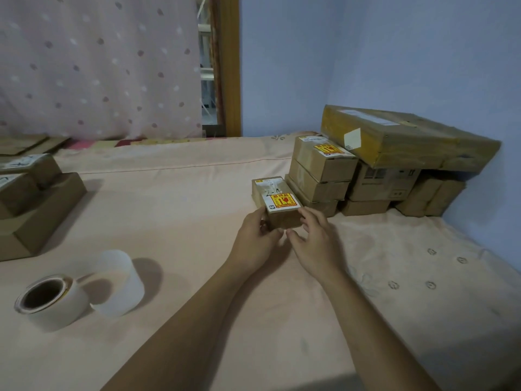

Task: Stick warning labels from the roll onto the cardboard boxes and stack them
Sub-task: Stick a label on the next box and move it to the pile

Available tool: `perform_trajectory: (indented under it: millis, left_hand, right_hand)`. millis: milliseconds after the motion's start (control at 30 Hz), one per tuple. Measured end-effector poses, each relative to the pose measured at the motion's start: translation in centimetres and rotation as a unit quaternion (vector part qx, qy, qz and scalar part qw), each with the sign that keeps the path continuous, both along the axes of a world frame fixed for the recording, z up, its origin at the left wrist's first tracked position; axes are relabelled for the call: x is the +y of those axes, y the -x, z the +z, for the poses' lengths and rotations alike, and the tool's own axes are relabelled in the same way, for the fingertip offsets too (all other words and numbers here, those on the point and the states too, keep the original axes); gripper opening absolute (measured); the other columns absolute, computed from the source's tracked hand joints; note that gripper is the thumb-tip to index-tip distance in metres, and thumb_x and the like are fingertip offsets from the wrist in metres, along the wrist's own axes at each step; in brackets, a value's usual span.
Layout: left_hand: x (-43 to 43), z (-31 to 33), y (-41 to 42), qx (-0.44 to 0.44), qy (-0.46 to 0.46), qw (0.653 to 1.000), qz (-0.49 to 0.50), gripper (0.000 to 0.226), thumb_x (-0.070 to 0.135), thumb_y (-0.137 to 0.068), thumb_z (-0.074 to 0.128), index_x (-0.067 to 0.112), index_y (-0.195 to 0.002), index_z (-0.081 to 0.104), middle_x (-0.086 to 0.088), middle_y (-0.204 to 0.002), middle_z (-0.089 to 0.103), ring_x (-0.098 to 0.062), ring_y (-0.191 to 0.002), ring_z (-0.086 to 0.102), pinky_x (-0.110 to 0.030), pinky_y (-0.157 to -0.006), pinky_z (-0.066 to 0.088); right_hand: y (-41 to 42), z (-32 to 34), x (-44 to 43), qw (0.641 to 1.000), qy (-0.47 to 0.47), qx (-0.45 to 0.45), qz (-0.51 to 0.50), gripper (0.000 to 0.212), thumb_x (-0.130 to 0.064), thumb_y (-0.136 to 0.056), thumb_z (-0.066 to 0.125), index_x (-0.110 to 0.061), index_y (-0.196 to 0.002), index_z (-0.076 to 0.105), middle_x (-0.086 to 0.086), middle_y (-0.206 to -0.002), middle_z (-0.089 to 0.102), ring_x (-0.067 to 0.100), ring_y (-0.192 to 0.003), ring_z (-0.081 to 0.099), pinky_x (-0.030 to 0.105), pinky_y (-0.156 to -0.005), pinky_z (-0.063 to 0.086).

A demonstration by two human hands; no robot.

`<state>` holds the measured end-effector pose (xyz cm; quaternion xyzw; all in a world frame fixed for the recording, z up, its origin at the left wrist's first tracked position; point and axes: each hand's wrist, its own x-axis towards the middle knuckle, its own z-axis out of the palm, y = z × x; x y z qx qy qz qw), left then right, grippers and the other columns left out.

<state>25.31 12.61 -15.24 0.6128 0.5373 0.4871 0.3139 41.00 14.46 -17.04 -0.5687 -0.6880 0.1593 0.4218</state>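
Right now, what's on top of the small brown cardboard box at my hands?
A yellow-and-red warning label near the front, a white paper label behind it. The box's underside is hidden.

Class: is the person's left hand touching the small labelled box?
Touching. The head view shows the left hand gripping the near left corner of the small labelled box, with no gap between them.
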Motion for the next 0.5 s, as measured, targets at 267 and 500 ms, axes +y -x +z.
perform_trajectory:
  millis: [267,500]
  left_hand:
    - [0.0,0.2,0.0,-0.014,0.007,1.0,-0.015,0.046,0.004,-0.093,0.063,0.04,-0.12,0.054,0.028,-0.111,0.059,0.022,-0.091,0.058,0.001,-0.075,0.041]
    - [-2.2,1.0,1.4,0.045,-0.023,0.998,0.032,0.04,0.018,-0.091,0.061,0.021,-0.131,0.061,0.003,-0.135,0.058,-0.013,-0.125,0.052,-0.036,-0.107,0.044]
  right_hand:
    - [-0.1,0.3,-0.4,1.0,0.003,0.003,-0.012,0.055,-0.027,-0.092,0.069,-0.017,-0.145,0.054,-0.009,-0.15,0.046,0.015,-0.127,0.058,0.037,-0.104,0.049]
    - [0.5,0.6,-1.2,0.995,-0.093,-0.009,-0.031,0.034,-0.015,-0.091,0.069,-0.014,-0.124,0.065,-0.005,-0.138,0.057,0.019,-0.123,0.058,0.032,-0.095,0.046]
